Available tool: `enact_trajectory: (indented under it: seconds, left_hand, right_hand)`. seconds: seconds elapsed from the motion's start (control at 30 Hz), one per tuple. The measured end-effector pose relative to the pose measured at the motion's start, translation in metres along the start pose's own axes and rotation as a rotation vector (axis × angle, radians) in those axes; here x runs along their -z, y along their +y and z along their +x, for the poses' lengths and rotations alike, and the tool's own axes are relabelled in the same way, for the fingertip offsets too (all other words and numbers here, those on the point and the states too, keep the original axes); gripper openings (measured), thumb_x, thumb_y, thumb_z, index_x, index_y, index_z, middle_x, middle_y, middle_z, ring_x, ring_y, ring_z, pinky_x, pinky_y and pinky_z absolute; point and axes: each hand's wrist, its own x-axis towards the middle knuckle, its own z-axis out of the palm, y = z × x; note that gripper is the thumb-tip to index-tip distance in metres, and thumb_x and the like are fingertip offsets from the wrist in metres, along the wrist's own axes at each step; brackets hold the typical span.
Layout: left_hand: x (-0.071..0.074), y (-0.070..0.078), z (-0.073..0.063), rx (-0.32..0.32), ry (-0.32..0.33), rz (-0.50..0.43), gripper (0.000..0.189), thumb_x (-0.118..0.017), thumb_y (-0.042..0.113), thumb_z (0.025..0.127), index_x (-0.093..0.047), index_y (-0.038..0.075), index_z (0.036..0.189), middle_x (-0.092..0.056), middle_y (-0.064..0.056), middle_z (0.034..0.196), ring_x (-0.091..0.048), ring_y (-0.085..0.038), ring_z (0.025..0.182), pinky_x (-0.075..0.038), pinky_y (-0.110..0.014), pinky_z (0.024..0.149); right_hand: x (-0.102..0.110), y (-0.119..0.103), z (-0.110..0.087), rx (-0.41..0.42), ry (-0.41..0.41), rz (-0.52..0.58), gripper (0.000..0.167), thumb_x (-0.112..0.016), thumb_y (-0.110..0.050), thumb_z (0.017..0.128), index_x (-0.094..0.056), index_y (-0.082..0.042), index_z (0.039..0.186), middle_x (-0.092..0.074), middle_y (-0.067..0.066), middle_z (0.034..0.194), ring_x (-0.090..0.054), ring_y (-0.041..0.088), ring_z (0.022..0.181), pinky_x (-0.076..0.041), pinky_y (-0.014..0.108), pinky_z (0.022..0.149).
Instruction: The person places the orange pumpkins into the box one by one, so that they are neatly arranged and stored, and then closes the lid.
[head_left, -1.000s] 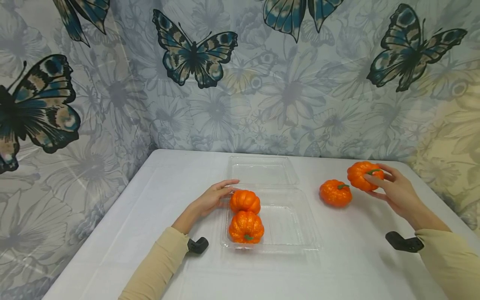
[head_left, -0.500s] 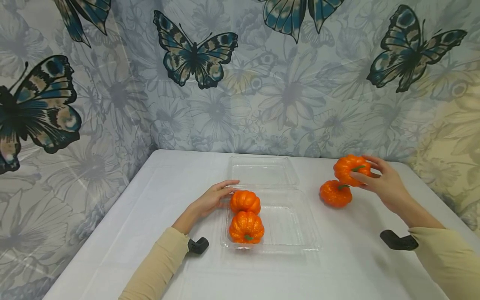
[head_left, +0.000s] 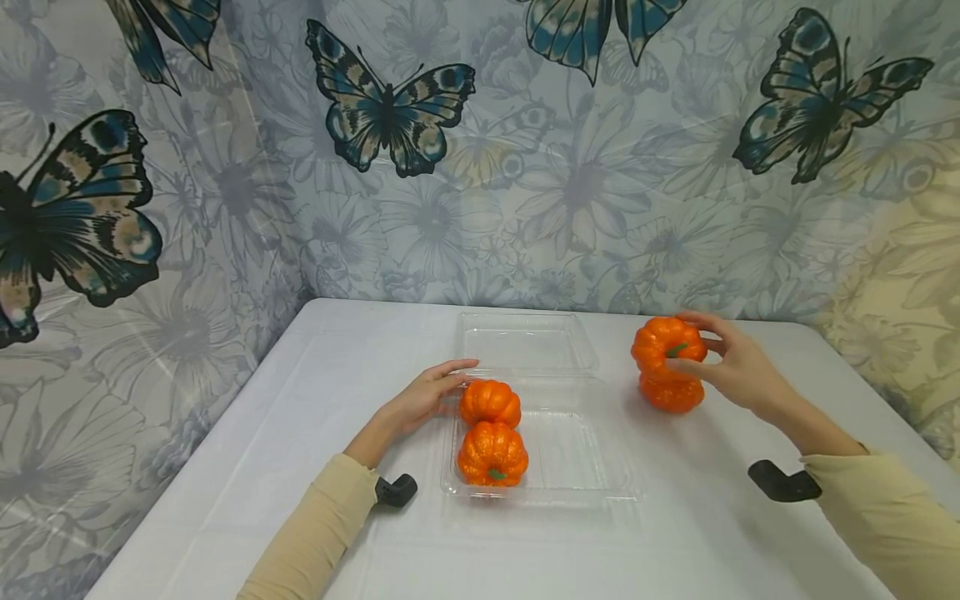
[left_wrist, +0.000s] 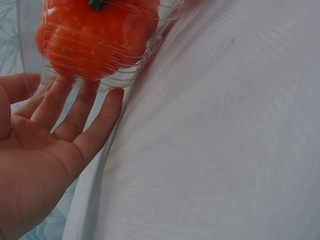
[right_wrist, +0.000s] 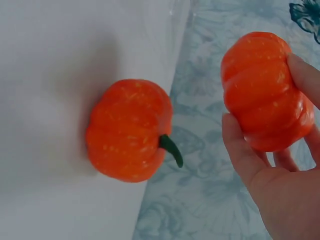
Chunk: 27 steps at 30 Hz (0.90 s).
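Note:
My right hand (head_left: 738,367) grips a small orange pumpkin (head_left: 660,343) with a green stem, thumb and fingers round its side. In the right wrist view this held pumpkin (right_wrist: 262,92) is off the table. Another pumpkin (head_left: 671,395) stands on the table, partly hidden behind the held one in the head view. My left hand (head_left: 422,400) touches the left wall of a clear plastic clamshell container (head_left: 570,454), its fingers fairly straight against the outside in the left wrist view. Inside, along that wall, sit two pumpkins, one at the back (head_left: 490,403) and one in front (head_left: 492,455).
The container's clear lid (head_left: 525,342) lies folded back behind the base, near the table's far edge. A white cloth covers the table (head_left: 315,350). A patterned wall covering (head_left: 585,200) with butterflies and flowers rises behind and at the left.
My right hand has carried its pumpkin leftward, from beside the standing pumpkin to a place in front of it in the head view. The left hand and container have kept still.

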Motion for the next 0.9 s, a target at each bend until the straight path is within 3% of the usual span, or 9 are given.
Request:
enact_trajectory:
  seconds: [0.1, 0.2, 0.27, 0.43, 0.5, 0.6, 0.73, 0.9]
  left_hand:
    - [0.0, 0.0, 0.0, -0.001, -0.003, 0.003, 0.046, -0.039, 0.02, 0.104, -0.033, 0.004, 0.147, -0.044, -0.018, 0.14, -0.049, -0.027, 0.118, -0.045, -0.045, 0.092]
    - [0.0, 0.0, 0.0, -0.004, -0.005, 0.006, 0.047, -0.039, 0.02, 0.104, -0.033, 0.004, 0.147, -0.045, -0.018, 0.14, -0.049, -0.026, 0.117, -0.045, -0.045, 0.092]
    - [0.0, 0.0, 0.0, -0.006, -0.007, 0.008, 0.047, -0.039, 0.02, 0.104, -0.032, 0.004, 0.147, -0.045, -0.017, 0.14, -0.049, -0.026, 0.117, -0.045, -0.045, 0.092]
    - [0.0, -0.001, 0.0, -0.001, -0.002, 0.008, 0.047, -0.04, 0.019, 0.104, -0.033, 0.004, 0.147, -0.045, -0.017, 0.14, -0.049, -0.027, 0.118, -0.045, -0.045, 0.092]
    - [0.0, -0.001, 0.001, 0.005, 0.003, 0.008, 0.046, -0.04, 0.019, 0.104, -0.034, 0.005, 0.147, -0.045, -0.017, 0.14, -0.049, -0.027, 0.118, -0.045, -0.044, 0.092]
    - [0.0, -0.002, 0.001, 0.011, 0.006, 0.01, 0.046, -0.04, 0.019, 0.103, -0.035, 0.005, 0.147, -0.044, -0.017, 0.141, -0.048, -0.028, 0.12, -0.045, -0.044, 0.091]
    - [0.001, -0.002, 0.001, 0.01, 0.005, 0.009, 0.046, -0.04, 0.019, 0.104, -0.034, 0.005, 0.147, -0.043, -0.018, 0.141, -0.047, -0.028, 0.121, -0.045, -0.044, 0.092]
    - [0.0, 0.0, 0.001, 0.007, 0.007, 0.009, 0.046, -0.039, 0.019, 0.104, -0.033, 0.004, 0.147, -0.045, -0.017, 0.141, -0.048, -0.029, 0.12, -0.045, -0.045, 0.092]
  right_hand:
    - [-0.006, -0.003, 0.002, 0.097, 0.004, -0.002, 0.068, -0.075, -0.015, 0.084, -0.039, -0.001, 0.14, -0.038, 0.024, 0.138, -0.041, 0.056, 0.116, -0.053, 0.034, 0.078]
    - [-0.012, -0.005, 0.004, 0.179, -0.004, 0.022, 0.065, -0.076, -0.006, 0.081, -0.042, 0.001, 0.136, -0.04, 0.023, 0.135, -0.044, 0.054, 0.114, -0.049, 0.016, 0.072]
    - [-0.016, -0.005, 0.006, 0.204, -0.017, 0.03, 0.065, -0.076, -0.005, 0.081, -0.043, 0.001, 0.136, -0.041, 0.021, 0.134, -0.045, 0.052, 0.114, -0.05, 0.019, 0.073]
    - [-0.025, -0.008, 0.009, 0.227, -0.037, 0.008, 0.065, -0.077, -0.008, 0.081, -0.044, -0.001, 0.136, -0.041, 0.019, 0.134, -0.043, 0.05, 0.117, -0.05, 0.05, 0.08]
    - [-0.029, -0.009, 0.01, 0.238, -0.039, 0.003, 0.064, -0.077, -0.009, 0.08, -0.046, -0.002, 0.136, -0.042, 0.018, 0.134, -0.043, 0.049, 0.118, -0.048, 0.055, 0.081]
    - [-0.034, -0.012, 0.011, 0.265, -0.038, -0.013, 0.064, -0.079, -0.009, 0.079, -0.048, -0.004, 0.135, -0.044, 0.016, 0.132, -0.045, 0.043, 0.116, -0.051, 0.036, 0.085]
    - [-0.042, -0.014, 0.014, 0.316, -0.029, -0.031, 0.064, -0.08, -0.007, 0.076, -0.051, -0.006, 0.133, -0.047, 0.013, 0.129, -0.046, 0.033, 0.113, -0.041, 0.014, 0.083]
    - [-0.053, -0.019, 0.015, 0.372, -0.027, -0.056, 0.063, -0.082, -0.01, 0.074, -0.054, -0.008, 0.131, -0.051, 0.011, 0.125, -0.043, 0.028, 0.11, -0.045, 0.024, 0.081]
